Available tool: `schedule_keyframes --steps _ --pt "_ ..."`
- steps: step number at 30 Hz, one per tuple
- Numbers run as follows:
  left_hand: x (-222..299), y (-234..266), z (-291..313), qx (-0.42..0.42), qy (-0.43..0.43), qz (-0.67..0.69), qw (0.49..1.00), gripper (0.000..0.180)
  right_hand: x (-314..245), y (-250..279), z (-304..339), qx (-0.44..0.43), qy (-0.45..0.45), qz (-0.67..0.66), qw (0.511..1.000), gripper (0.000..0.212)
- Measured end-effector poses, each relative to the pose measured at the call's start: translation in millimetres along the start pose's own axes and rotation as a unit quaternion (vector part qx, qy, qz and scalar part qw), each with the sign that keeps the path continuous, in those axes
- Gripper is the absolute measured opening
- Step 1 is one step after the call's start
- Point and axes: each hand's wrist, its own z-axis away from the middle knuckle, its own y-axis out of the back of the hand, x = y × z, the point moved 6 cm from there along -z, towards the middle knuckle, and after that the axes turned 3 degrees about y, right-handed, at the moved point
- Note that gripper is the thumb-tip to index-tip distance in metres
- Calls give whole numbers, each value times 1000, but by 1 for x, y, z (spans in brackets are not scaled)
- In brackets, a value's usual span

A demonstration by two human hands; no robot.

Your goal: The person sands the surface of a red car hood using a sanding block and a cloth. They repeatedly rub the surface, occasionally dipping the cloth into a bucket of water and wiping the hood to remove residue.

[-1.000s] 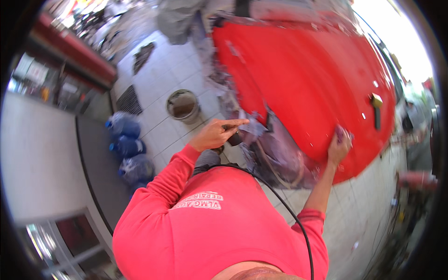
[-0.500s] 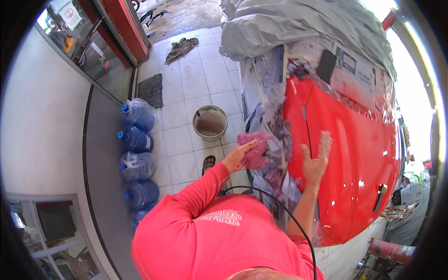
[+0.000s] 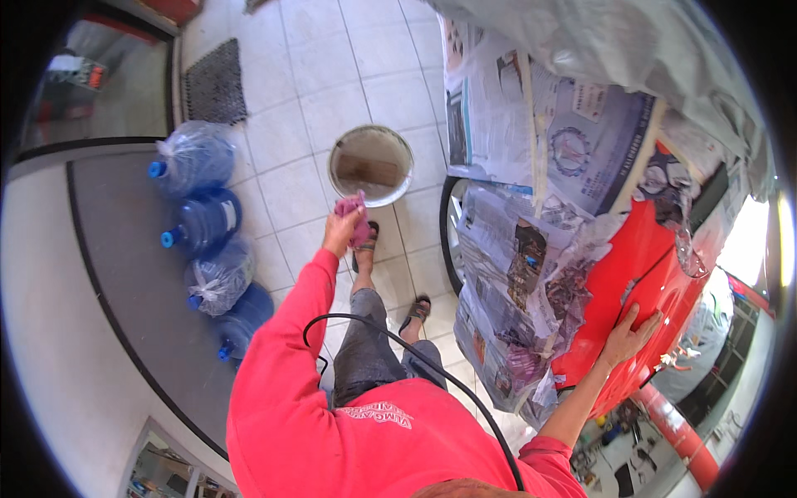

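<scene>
My left hand (image 3: 337,236) is closed around a crumpled pink cloth (image 3: 359,226), held near the close side of a round bucket (image 3: 374,139). Inside the bucket is something brownish that looks like murky water. On the right, my right hand (image 3: 628,339) rests with fingers spread on a glossy red car hood (image 3: 599,286). Newspaper and clear plastic masking (image 3: 519,274) cover the car's side next to the hood. A dark wheel (image 3: 452,241) shows at the edge of this covering.
Several blue water jugs (image 3: 207,222), some in plastic bags, line the wall on the left. A dark mat (image 3: 215,83) lies on the tiles by the door. Grey sheeting (image 3: 631,41) drapes the car's far part. A black cable (image 3: 432,369) crosses my front. A red post (image 3: 681,440) stands lower right.
My left hand has carried the pink cloth left, away from the masked car and toward the bucket. My right hand has come down onto the hood. The view has turned toward the floor.
</scene>
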Motion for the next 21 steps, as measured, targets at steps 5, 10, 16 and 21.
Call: schedule_keyframes --steps 5,10,16,21 --pt "-53 -16 -174 9 -151 -204 967 42 -8 2 -2 3 -18 77 997 84" --pt "-104 -44 -283 77 -94 -421 899 107 5 18 -3 1 -66 123 990 82" --pt "-195 -46 -388 114 -65 -624 770 97 -20 14 -4 21 -110 17 994 78" --pt "-238 -12 -444 -133 102 -702 692 58 -27 9 8 23 -109 13 994 78"
